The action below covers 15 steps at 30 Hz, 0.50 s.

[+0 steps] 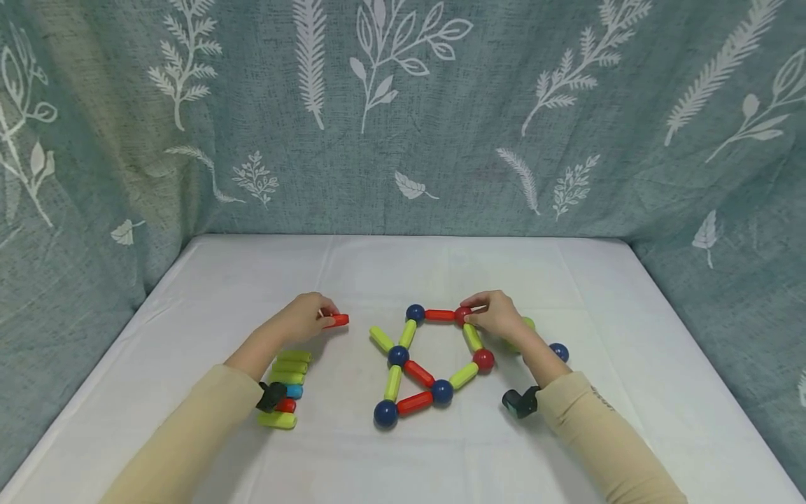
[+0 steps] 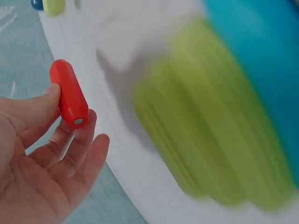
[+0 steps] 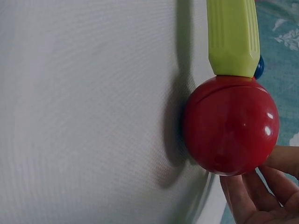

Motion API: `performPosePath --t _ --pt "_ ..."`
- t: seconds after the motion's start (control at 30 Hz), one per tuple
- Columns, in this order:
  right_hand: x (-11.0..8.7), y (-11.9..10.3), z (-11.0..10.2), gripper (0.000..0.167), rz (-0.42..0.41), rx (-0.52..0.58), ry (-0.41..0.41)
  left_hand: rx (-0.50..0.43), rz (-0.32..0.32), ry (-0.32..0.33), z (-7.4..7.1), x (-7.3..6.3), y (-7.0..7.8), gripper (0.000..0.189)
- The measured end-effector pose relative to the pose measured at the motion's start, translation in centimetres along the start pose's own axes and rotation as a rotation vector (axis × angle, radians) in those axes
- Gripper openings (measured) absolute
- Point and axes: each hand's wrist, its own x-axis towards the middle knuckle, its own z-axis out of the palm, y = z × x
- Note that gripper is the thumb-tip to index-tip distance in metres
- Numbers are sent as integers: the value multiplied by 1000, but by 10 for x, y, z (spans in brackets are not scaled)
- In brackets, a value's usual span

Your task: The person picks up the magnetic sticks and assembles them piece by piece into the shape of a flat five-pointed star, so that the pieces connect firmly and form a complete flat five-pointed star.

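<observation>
My left hand [image 1: 308, 316] pinches a red magnetic rod [image 2: 70, 95] between thumb and fingers, raised over the table; a small metal disc shows in the rod's end. On the table lies a joined frame of balls and rods. At its far right corner my right hand [image 1: 499, 315] grips a red ball [image 1: 462, 315] with thumb and forefinger. That ball meets a red rod [image 1: 439, 315] and a green rod [image 1: 472, 337]. A second red ball [image 1: 483, 360] sits nearer, and fills much of the right wrist view. Blue balls [image 1: 399, 355] join the left part, where one green rod [image 1: 380, 339] sticks out.
Beside my left forearm lies a row of loose rods, several green [image 1: 291, 366], one blue [image 1: 294, 391] and one red [image 1: 286, 405]. A loose blue ball [image 1: 559, 351] and a partly hidden green piece [image 1: 529, 323] lie by my right forearm. A patterned curtain [image 1: 403, 175] stands behind the table.
</observation>
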Motion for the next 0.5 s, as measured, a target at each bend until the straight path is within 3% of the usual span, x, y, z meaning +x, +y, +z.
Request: performPosePath --t 0.27,0.5 --pt "2 1 1 27 1 2 -2 10 -16 -25 20 34 31 18" --pt "2 1 1 26 0 -2 5 0 -18 -38 32 51 48 18"
